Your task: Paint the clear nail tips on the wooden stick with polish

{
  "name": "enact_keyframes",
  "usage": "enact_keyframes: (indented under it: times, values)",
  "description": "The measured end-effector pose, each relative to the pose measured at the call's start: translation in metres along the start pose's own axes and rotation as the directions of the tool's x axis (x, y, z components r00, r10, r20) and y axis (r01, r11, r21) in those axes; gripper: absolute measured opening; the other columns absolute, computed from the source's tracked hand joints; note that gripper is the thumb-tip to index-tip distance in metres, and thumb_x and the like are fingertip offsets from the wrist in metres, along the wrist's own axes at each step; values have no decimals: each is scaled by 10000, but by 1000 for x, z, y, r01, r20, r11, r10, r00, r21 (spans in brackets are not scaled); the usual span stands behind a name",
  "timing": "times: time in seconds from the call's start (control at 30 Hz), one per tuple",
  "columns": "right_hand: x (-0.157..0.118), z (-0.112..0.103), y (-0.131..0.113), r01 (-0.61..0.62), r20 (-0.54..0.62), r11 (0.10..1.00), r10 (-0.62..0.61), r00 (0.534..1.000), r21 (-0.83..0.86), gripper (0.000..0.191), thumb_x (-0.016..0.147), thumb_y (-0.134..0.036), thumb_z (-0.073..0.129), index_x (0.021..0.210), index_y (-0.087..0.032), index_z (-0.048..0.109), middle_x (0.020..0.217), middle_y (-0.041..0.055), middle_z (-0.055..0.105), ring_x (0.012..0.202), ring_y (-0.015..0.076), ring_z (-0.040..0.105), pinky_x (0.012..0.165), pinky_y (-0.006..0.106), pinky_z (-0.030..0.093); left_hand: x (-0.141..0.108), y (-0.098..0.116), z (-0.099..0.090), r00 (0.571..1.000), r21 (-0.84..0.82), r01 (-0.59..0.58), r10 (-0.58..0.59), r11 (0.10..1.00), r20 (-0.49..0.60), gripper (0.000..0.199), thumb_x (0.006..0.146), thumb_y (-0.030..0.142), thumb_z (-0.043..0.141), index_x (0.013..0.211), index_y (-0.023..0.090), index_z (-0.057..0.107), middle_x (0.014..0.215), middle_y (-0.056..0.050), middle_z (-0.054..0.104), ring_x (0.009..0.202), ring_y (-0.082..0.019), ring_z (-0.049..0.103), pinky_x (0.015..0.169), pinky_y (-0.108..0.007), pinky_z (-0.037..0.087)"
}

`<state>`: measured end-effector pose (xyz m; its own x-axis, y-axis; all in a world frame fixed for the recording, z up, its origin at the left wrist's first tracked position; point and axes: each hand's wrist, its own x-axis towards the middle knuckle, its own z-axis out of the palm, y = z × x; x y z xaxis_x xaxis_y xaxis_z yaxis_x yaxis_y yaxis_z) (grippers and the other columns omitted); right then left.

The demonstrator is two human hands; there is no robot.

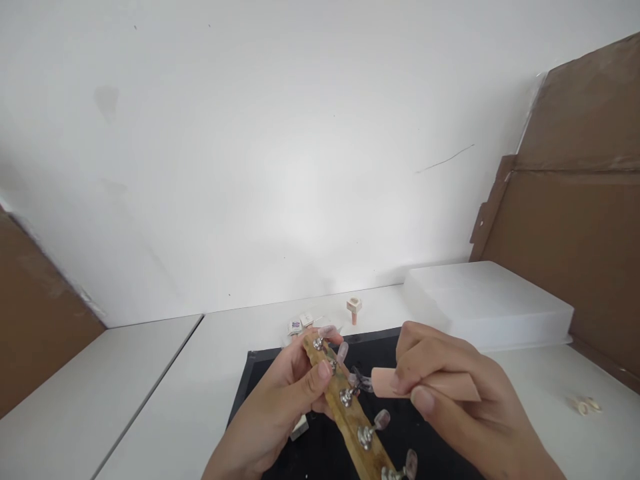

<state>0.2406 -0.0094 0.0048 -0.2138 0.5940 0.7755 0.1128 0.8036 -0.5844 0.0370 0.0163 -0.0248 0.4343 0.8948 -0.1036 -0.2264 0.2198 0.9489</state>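
My left hand (285,393) is closed around the upper part of a narrow wooden bar (345,410), its thumb lying on the top face. Several metal mounts (366,437) stand along the bar, bearing translucent, purplish oval pieces (383,419). The bar slants from the upper left down past the lower picture edge. In my right hand (457,387) a smooth peach-coloured stick (383,383) is pinched between thumb and fingers. Its left end is close beside a dark, clear-edged piece (363,379) at the middle of the bar; whether they touch I cannot tell.
A black mat (300,460) lies beneath my hands on the white table (165,400). Behind are a small pale block on a peach stem (354,307) and small white boxes (295,327). A translucent white bin (495,300) stands right, near small beige rings (584,405). Brown cardboard (580,233) walls the right side.
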Motion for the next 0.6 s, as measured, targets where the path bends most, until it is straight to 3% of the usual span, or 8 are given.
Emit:
enact_keyframes:
  times: [0.6]
  values:
    - [-3,-2,2,-15,24,999,14,1000,37,171,859,-92,574,849,-252,633,613,-73,492,550,91,480,509,219,348,0,-3,3,999,24,-39,39,999,0,538,714,540,772,1099,208,595,879,-15,548,742,-144,586,662,-297,539]
